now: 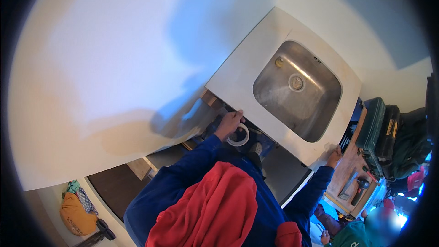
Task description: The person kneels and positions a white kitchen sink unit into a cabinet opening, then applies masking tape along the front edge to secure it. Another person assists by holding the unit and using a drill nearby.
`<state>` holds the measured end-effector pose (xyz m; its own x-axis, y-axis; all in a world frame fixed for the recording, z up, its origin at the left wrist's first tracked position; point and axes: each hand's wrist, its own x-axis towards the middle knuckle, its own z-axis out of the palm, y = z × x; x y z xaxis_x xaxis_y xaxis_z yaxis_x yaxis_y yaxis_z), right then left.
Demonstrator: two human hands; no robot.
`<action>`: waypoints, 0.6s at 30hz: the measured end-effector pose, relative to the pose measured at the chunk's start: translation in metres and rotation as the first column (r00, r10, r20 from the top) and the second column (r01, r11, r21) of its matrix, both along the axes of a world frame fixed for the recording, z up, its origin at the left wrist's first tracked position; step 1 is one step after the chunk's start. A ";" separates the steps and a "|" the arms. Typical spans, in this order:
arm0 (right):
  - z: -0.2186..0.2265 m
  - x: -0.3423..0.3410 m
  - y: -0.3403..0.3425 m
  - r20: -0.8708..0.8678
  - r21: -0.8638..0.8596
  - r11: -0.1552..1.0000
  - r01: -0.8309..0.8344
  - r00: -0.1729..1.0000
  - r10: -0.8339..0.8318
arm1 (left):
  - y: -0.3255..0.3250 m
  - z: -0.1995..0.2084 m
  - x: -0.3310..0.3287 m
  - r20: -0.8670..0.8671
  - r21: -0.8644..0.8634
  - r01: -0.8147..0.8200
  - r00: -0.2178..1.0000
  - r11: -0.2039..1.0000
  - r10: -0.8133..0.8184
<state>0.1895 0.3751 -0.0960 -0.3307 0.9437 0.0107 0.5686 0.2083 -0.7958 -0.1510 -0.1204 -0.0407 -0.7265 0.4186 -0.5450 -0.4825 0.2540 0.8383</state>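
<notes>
A pale countertop [236, 71] with a square steel sink [274, 105] set into it lies in front of me, turned at an angle. My left hand [231, 122] is closed on its near edge, towards the left corner, thumb near the top and the other fingers mostly hidden. At the right end, my right hand [334, 157] grips the countertop's edge near the corner. Just below my left hand shows a white ring [247, 138], which looks like a tape roll; what supports it is hidden. Inside the sink are a round drain strainer [296, 83] and a small yellowish round piece [279, 62].
White walls [114, 64] border the countertop on the left and far right. To the right, a wooden bench [340, 180] holds a dark green case [371, 121], a black case [389, 130] and several tools. A person in green [350, 235] is at the lower right. An orange-brown cap [75, 215] hangs lower left.
</notes>
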 end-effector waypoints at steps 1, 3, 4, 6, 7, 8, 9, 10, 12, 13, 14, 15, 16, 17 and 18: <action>0.001 -0.002 -0.001 0.036 -0.007 1.000 0.002 0.999 -0.002 | 0.000 -0.002 0.000 0.004 0.008 0.001 1.000 1.000 -0.001; 0.002 -0.004 -0.004 0.058 0.005 1.000 0.008 0.998 -0.009 | 0.001 -0.006 0.001 0.011 -0.007 -0.006 1.000 1.000 0.006; 0.002 -0.005 -0.005 0.042 0.029 1.000 0.012 0.999 -0.014 | 0.003 -0.007 0.001 0.017 -0.020 -0.012 1.000 1.000 0.012; 0.005 -0.003 -0.007 -0.014 0.039 0.999 -0.030 0.999 0.031 | 0.004 -0.005 0.002 -0.002 -0.032 -0.002 1.000 0.999 0.002; 0.006 -0.003 -0.006 -0.065 0.028 0.997 -0.076 0.995 0.078 | 0.004 -0.003 0.001 -0.017 -0.050 -0.012 1.000 0.999 0.012; 0.008 -0.002 -0.005 -0.042 0.025 0.996 -0.086 0.995 0.087 | 0.004 0.000 0.001 -0.016 -0.015 -0.006 1.000 1.000 0.005; 0.009 0.000 -0.004 -0.079 -0.018 0.993 -0.115 0.990 0.114 | 0.003 0.004 0.002 -0.009 0.014 -0.009 1.000 1.000 0.009; 0.008 -0.001 -0.002 -0.058 -0.058 0.992 -0.112 0.992 0.109 | 0.002 0.008 0.000 -0.004 0.042 0.006 1.000 0.999 -0.006; 0.006 0.000 0.003 0.110 0.028 0.993 -0.117 0.987 0.114 | -0.002 0.015 -0.001 0.000 0.025 0.033 0.999 0.999 -0.033; 0.002 0.001 0.003 -0.012 -0.045 0.993 -0.105 0.994 0.104 | -0.004 0.019 0.001 0.009 -0.006 0.041 0.999 0.999 -0.041; -0.002 -0.001 0.004 -0.106 -0.057 0.996 -0.070 0.992 0.064 | -0.005 0.022 0.002 0.001 0.024 0.035 0.999 0.999 -0.035; -0.005 -0.002 0.004 -0.122 -0.072 0.997 -0.024 0.992 0.015 | -0.005 0.025 0.003 -0.018 0.053 0.039 0.999 0.998 -0.038; -0.007 -0.001 0.005 -0.114 -0.064 0.997 -0.049 0.993 0.042 | -0.004 0.027 0.005 -0.032 0.056 0.040 0.999 0.998 -0.038; -0.008 -0.001 0.005 -0.224 -0.109 0.991 -0.075 0.973 0.050 | -0.003 0.030 0.007 -0.043 0.051 0.048 0.998 0.998 -0.046; -0.008 -0.001 0.005 -0.264 -0.120 0.990 -0.073 0.964 0.039 | -0.002 0.033 0.010 -0.090 0.043 0.066 0.994 0.997 -0.062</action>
<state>0.1887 0.3798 -0.1044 -0.3852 0.9227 -0.0161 0.3286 0.1208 -0.9367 -0.1414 -0.1228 -0.0079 -0.7420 0.4888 -0.4589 -0.3900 0.2420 0.8884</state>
